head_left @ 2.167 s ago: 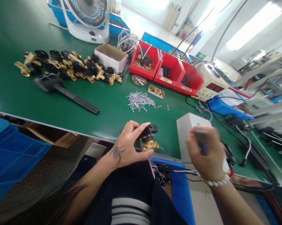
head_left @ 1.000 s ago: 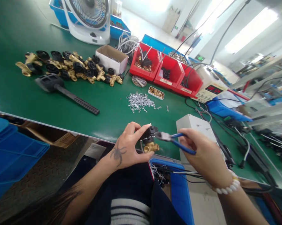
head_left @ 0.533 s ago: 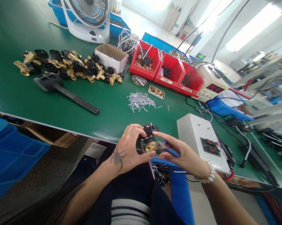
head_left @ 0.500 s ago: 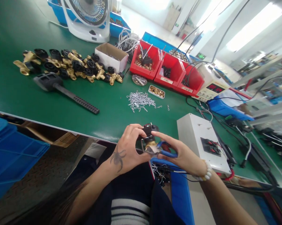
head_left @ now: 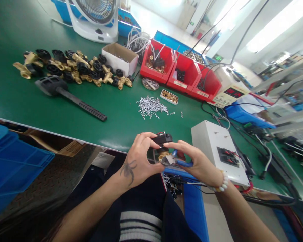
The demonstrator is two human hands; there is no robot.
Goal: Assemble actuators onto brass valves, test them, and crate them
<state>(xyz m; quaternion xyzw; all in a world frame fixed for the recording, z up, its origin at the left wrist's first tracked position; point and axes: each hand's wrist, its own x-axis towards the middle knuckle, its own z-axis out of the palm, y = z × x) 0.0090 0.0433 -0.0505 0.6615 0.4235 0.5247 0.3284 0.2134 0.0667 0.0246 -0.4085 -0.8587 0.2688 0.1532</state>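
Observation:
My left hand (head_left: 140, 153) is closed around a brass valve with a black plastic cap (head_left: 163, 138), held just off the front edge of the bench. A grey wire loops beside the brass part. In my right hand (head_left: 194, 159) are blue-handled pliers (head_left: 184, 163), their metal jaws lying against the brass body. My right index finger reaches across and touches the black cap. What the jaws grip is too small to make out. On the bench beyond lies a pile of small metal clips (head_left: 153, 106), with a little tray of brass bits (head_left: 169, 96) behind it.
Brass valves with black caps (head_left: 83, 68) crowd the left of the green bench (head_left: 118, 129), near a black mallet (head_left: 73, 97). Red bins (head_left: 180, 86), a white carton (head_left: 120, 58) and a fan (head_left: 98, 33) stand behind. A grey box (head_left: 212, 134) sits at my right.
The plier jaws have turned slightly at the brass body and the handles look a little different in angle. Both hands stay in nearly the same place, still holding valve and pliers.

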